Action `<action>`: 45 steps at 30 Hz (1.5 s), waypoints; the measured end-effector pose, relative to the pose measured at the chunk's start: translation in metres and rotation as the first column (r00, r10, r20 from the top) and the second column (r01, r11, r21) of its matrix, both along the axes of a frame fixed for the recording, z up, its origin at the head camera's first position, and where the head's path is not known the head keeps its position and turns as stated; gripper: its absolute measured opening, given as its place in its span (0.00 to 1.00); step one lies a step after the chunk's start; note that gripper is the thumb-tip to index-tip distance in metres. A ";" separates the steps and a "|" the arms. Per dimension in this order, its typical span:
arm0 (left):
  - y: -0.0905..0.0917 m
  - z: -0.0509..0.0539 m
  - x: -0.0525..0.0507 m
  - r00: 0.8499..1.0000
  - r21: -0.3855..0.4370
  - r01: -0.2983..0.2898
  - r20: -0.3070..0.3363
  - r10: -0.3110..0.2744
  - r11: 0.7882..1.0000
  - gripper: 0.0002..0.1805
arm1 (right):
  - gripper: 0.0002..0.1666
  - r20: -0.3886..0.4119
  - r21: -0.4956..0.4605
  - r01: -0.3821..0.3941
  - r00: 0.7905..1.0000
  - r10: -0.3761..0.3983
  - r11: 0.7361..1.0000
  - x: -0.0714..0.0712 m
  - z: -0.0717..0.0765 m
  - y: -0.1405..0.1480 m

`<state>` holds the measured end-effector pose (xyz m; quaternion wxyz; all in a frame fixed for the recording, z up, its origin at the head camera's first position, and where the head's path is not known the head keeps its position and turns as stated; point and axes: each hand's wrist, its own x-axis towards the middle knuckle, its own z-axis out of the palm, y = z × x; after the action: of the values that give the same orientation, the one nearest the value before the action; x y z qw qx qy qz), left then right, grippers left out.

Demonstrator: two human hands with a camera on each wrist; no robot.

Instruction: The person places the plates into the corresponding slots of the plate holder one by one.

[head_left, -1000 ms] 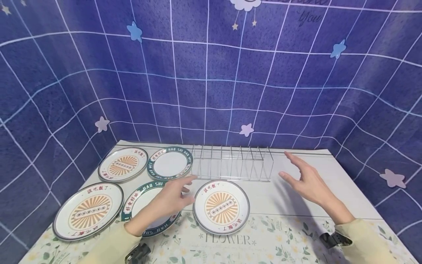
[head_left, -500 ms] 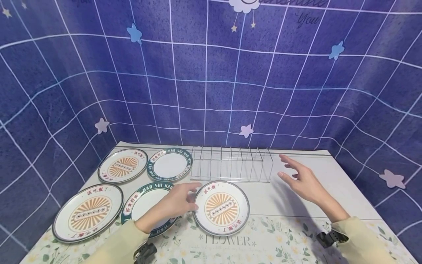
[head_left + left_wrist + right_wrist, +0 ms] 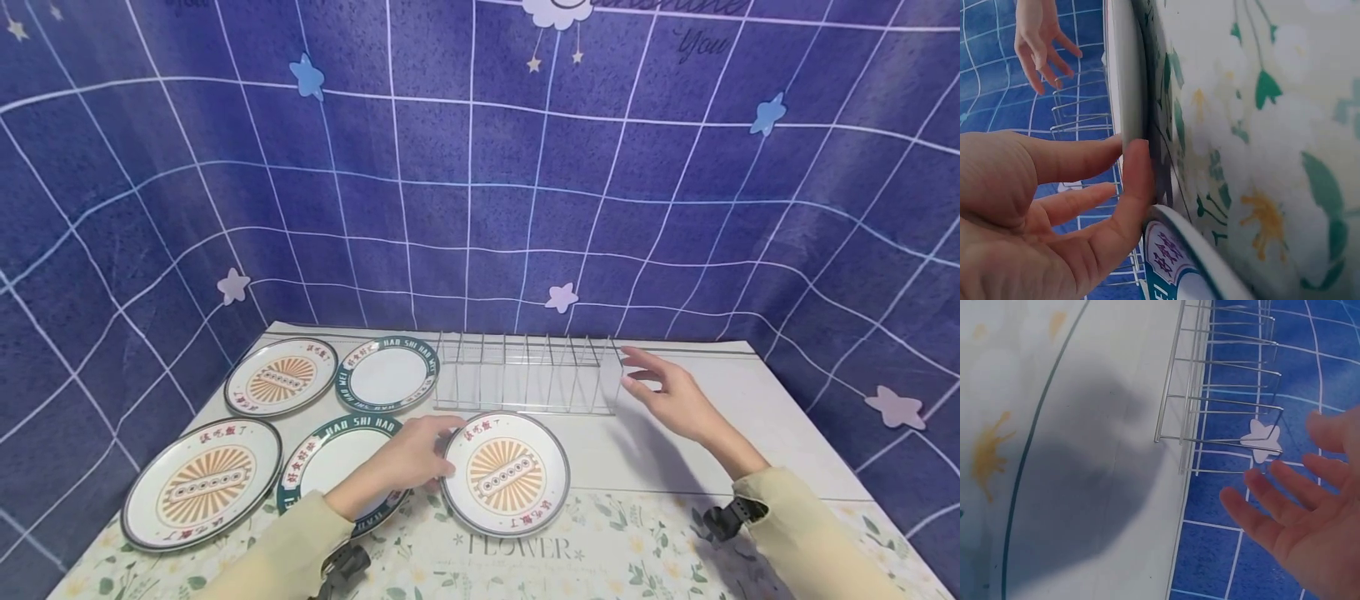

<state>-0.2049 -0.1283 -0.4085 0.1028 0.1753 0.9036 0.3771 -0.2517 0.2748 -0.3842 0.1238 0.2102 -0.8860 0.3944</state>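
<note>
A round white plate (image 3: 507,473) with an orange sunburst lies flat on the table, front middle. My left hand (image 3: 420,454) is at its left rim; in the left wrist view the thumb and a finger (image 3: 1137,164) pinch the plate's edge (image 3: 1127,81). Behind the plate stands a silver wire rack (image 3: 525,383) with upright dividers. My right hand (image 3: 667,396) hovers by the rack's right end, fingers spread and slightly bent, holding nothing. Whether a fingertip touches the wire cannot be told. Partly under my left forearm lies a green-rimmed plate (image 3: 330,458).
Left of the rack lie another green-rimmed plate (image 3: 387,374) and a smaller sunburst plate (image 3: 281,377). A larger sunburst plate (image 3: 202,483) is at front left. A blue gridded cloth (image 3: 510,208) hangs behind the table. Floral covering (image 3: 637,550) spans the table front.
My left hand has moved right from over the green-rimmed plate to the sunburst plate's rim and taken hold of it. My right hand has moved left to the rack's end.
</note>
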 end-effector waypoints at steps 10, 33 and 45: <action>-0.001 0.005 -0.010 0.991 0.118 -0.003 0.131 -0.013 0.993 0.44 | 0.26 0.010 -0.064 -0.034 0.999 0.034 0.997 -0.019 -0.008 -0.002; -0.007 0.014 -0.001 0.873 0.587 -0.109 0.443 -0.205 0.802 0.51 | 0.24 0.080 -0.087 -0.011 0.997 0.018 0.996 -0.025 -0.011 0.000; -0.013 0.016 0.006 0.843 0.690 -0.071 0.427 -0.327 0.720 0.47 | 0.26 0.125 -0.093 -0.031 0.991 0.042 0.995 -0.030 -0.014 0.004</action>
<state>-0.1994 -0.1418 -0.3921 0.2986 0.1565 0.6226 0.7062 -0.2822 0.2792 -0.3984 0.0693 0.1949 -0.8693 0.4490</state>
